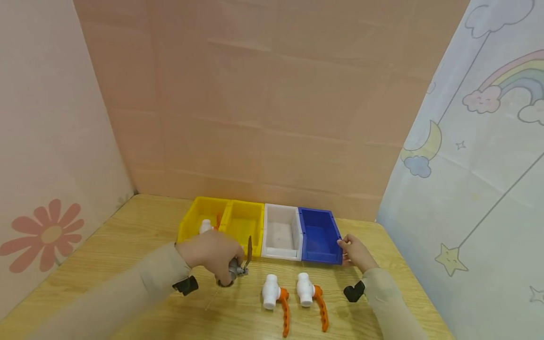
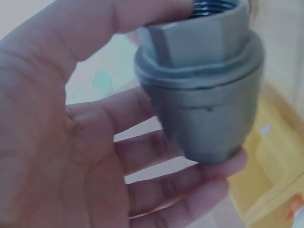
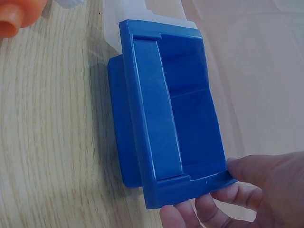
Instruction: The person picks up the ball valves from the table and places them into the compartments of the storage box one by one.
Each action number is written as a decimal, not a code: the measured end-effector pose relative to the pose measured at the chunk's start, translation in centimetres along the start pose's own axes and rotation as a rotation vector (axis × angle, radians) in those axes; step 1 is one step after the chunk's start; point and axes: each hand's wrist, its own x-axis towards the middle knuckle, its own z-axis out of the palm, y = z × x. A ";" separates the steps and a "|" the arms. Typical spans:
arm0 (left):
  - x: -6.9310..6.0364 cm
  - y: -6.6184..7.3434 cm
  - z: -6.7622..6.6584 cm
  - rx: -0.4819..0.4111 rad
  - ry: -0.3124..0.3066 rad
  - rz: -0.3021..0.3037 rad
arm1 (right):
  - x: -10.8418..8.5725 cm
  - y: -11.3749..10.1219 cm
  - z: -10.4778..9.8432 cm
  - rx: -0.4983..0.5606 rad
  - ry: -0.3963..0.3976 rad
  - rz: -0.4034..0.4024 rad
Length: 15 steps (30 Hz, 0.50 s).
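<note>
My left hand (image 1: 211, 250) holds a grey metal ball valve (image 2: 202, 99) over the table, in front of the yellow bins. In the left wrist view its threaded opening faces up, with a finger over the rim and others under its lower end. A flat lever (image 1: 249, 248) sticks up from it in the head view. My right hand (image 1: 357, 252) pinches the right edge of the blue bin (image 3: 159, 114), thumb on the rim and fingers beneath. Two white plastic ball valves (image 1: 270, 292) with orange handles (image 1: 321, 309) lie on the table between the hands.
Left of the blue bin stand a white bin (image 1: 282, 253) and two yellow bins (image 1: 248, 204), side by side. Inside the leftmost yellow one is a white valve (image 1: 206, 225) with an orange handle. Behind the wooden table (image 1: 157, 212) hangs a brownish backdrop; printed sheets flank both sides.
</note>
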 end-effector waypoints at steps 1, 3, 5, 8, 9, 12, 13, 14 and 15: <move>0.0 -0.3 -0.4 0.016 0.030 0.002 | 0.0 0.0 0.0 -0.001 -0.002 -0.001; 0.1 -0.8 -1.1 0.010 0.071 0.006 | 0.0 0.0 0.0 0.002 -0.002 0.002; 0.4 -1.3 -1.6 0.006 0.097 -0.001 | -0.1 -0.1 0.0 -0.001 -0.005 -0.001; 1.1 -2.1 -2.3 -0.009 0.121 -0.018 | -0.1 -0.2 0.0 0.003 -0.001 0.001; 1.3 -2.3 -2.5 -0.013 0.128 -0.022 | -0.1 -0.1 0.0 0.001 0.001 0.001; 2.1 -3.1 -2.7 -0.024 0.148 -0.042 | 0.0 0.0 0.0 0.003 0.003 0.004; 2.3 -3.4 -2.7 -0.027 0.154 -0.051 | 0.0 0.0 0.0 0.003 0.004 0.006; 2.6 -3.6 -2.7 -0.031 0.161 -0.059 | 0.0 0.0 0.0 0.003 0.004 0.005; 2.9 -3.8 -2.7 -0.037 0.167 -0.067 | 0.0 0.1 0.0 0.000 0.004 0.005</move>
